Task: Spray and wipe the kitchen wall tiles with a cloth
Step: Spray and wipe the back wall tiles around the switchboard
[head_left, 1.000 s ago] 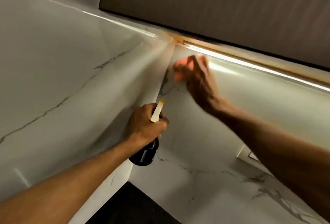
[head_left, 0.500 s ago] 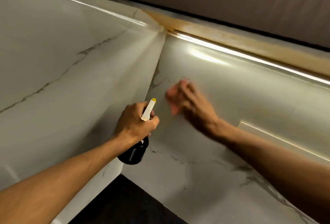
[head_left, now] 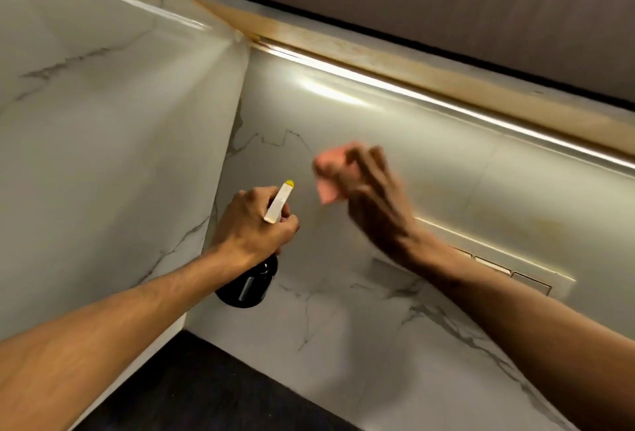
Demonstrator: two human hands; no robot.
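Note:
My left hand [head_left: 254, 224] grips a dark spray bottle [head_left: 249, 284] by its neck, and the white nozzle with a yellow tip [head_left: 280, 202] points up at the wall. Against the white marble wall tiles [head_left: 343, 114] just right of the inner corner, my right hand [head_left: 371, 197] holds a pink cloth [head_left: 328, 176]. That hand and the cloth are blurred by motion. Most of the cloth is hidden under the fingers.
A second marble wall [head_left: 103, 142] meets the wiped wall at the corner. A lit strip and a tan ledge [head_left: 412, 63] run along the top under a dark cabinet. A white switch panel [head_left: 508, 269] sits on the wall at right. A dark countertop [head_left: 192, 389] lies below.
My right hand with the cloth swept down the tile from under the light strip and now lies a little to the right. The left hand keeps the bottle in about the same place.

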